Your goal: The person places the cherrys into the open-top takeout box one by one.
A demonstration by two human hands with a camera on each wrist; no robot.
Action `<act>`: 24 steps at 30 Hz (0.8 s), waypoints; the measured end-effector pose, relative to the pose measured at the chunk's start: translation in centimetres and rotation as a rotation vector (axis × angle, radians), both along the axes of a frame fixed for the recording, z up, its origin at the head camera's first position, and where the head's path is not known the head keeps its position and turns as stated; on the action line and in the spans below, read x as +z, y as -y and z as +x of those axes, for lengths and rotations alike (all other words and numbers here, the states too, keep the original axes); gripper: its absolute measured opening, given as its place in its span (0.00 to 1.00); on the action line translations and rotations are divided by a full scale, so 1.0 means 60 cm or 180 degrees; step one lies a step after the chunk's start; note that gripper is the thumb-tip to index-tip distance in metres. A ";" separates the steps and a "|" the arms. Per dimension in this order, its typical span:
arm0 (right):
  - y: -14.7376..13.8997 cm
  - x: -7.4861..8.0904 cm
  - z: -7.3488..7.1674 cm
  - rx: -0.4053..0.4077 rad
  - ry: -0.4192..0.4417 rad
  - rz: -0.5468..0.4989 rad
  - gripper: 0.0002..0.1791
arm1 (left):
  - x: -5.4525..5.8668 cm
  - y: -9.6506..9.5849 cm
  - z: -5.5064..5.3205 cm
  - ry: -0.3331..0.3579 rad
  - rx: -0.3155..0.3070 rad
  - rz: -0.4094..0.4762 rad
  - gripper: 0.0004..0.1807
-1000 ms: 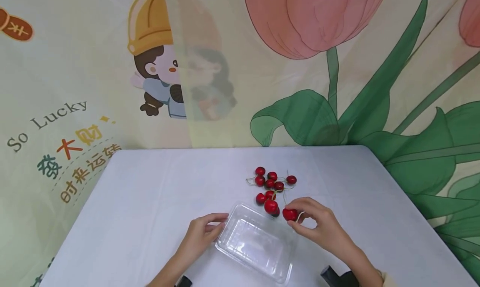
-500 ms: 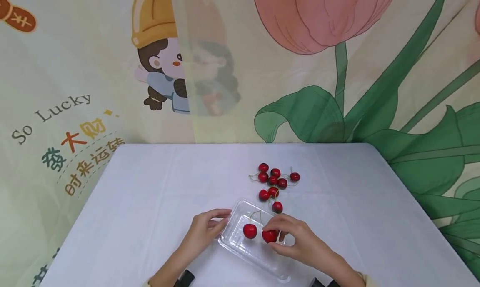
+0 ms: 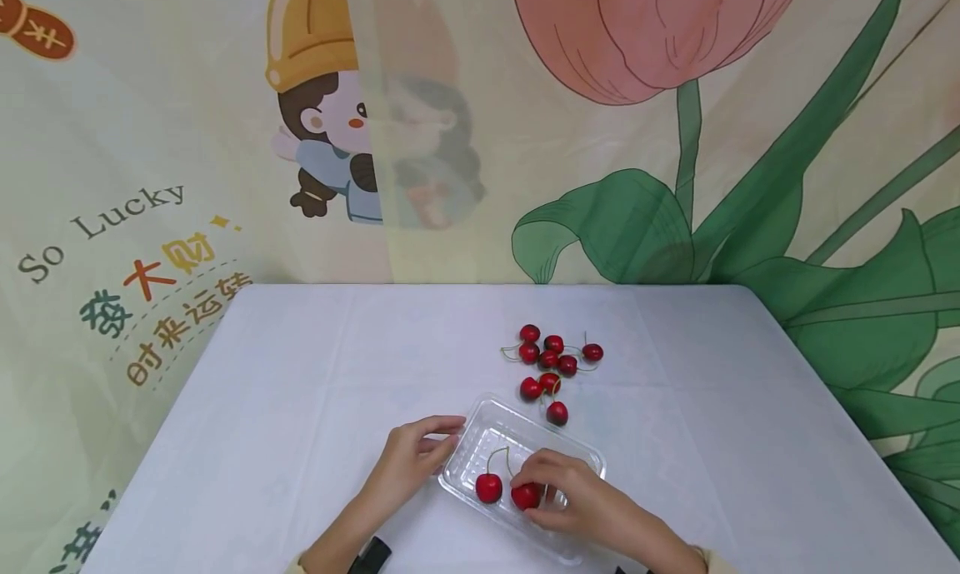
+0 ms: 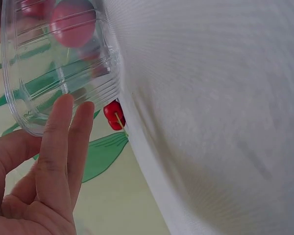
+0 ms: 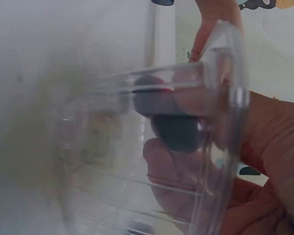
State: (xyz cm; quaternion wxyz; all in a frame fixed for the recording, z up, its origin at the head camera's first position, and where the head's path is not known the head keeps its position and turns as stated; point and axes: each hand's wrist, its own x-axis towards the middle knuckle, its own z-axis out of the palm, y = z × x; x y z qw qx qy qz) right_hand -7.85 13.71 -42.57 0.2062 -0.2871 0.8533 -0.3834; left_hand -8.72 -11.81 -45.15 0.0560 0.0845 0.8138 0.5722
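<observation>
Printed backdrop with pink tulip, green leaves and cartoon figure, behind a white-covered bench. Item: held cherry, red, pinched between thumb and fingers of the right hand, these closed to the fruit's width; position, within the outline of the clear plastic tray. Contact with the tray's floor: cannot be told. Item: second cherry, red, just left of the right fingers, also within the tray's outline; its stem meets that of the first. Item: left hand, fingers extended and touching the tray's left edge; whether they pinch it cannot be told. Item: loose cherries, nine visible, several stemmed, grouped on the bench beyond the right fingers, the nearest just beside the tray's far rim. Item: black object at the left wrist, behind the left fingers.
</observation>
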 end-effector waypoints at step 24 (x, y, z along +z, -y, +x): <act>0.013 -0.016 0.002 0.0112 -0.0239 0.0584 0.14 | 0.000 0.000 0.000 -0.0035 -0.0022 0.0006 0.15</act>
